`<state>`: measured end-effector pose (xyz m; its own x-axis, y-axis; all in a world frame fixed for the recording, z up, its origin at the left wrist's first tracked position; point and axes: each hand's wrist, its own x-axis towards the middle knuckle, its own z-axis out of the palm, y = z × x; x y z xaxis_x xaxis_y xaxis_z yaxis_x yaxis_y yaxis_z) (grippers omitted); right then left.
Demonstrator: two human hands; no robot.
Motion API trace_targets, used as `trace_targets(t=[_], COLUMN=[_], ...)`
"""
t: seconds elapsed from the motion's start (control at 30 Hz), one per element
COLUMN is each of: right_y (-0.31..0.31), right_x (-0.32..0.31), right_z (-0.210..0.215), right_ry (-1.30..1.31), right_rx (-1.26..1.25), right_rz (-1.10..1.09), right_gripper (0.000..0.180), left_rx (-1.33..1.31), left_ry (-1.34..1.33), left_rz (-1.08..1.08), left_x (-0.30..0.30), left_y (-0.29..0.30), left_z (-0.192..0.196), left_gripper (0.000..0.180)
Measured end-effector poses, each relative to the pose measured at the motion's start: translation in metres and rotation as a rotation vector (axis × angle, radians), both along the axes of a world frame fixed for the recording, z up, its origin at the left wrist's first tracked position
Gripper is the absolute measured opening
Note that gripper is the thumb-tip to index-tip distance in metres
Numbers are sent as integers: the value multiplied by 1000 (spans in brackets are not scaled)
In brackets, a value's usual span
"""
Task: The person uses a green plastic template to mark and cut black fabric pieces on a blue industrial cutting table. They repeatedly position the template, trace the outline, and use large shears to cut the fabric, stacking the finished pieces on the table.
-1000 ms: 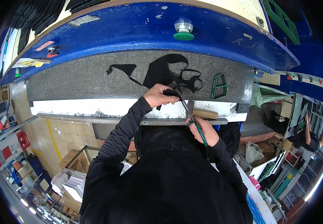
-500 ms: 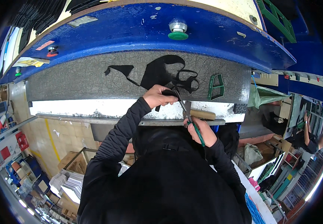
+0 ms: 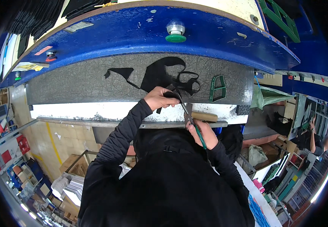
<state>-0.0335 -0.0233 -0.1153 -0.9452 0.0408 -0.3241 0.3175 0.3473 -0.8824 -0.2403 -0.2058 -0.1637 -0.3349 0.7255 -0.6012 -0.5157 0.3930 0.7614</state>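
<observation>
My left hand (image 3: 158,98) is closed on the near edge of a piece of black fabric (image 3: 157,76), which lies partly on the grey, scored cutting surface (image 3: 80,81). Round and curved openings show in the fabric, and a thin strip links it to a small pointed scrap (image 3: 121,72) on the left. In my right hand (image 3: 205,133) is a pair of scissors (image 3: 186,111) with green handles. Its metal blades reach up to the fabric beside my left fingertips; the tips are hard to make out against the black. Right of the fabric lies a green cutting die (image 3: 217,88).
A blue machine beam (image 3: 133,28) with a green push button (image 3: 175,38) spans the far side. A wooden-handled tool (image 3: 204,116) rests on the white front ledge (image 3: 69,112). Stacked black pieces (image 3: 39,17) sit at upper left. Another person (image 3: 315,142) works at far right.
Both hands keep their hold, with the scissors at nearly the same place by the fabric. The whole view has shifted slightly.
</observation>
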Motion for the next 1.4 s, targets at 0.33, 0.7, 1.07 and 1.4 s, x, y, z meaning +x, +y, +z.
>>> trace_targets(t=[0.33, 0.7, 1.07, 1.4], right_y=[-3, 14, 80, 65], right_x=[5, -2, -213, -167], right_z=[-1, 42, 252, 232], right_ry=[-1, 126, 514, 935], right_rx=[42, 387, 1111, 590], right_rz=[-47, -120, -165, -96], right_gripper=[39, 32, 48, 8], left_rx=[25, 59, -98, -544], left_ry=[-28, 11, 146, 1186], left_rz=[-13, -65, -242, 467], left_x=[-1, 2, 57, 36], left_y=[1, -24, -25, -68], left_z=[1, -13, 0, -16], left_gripper=[19, 24, 35, 34])
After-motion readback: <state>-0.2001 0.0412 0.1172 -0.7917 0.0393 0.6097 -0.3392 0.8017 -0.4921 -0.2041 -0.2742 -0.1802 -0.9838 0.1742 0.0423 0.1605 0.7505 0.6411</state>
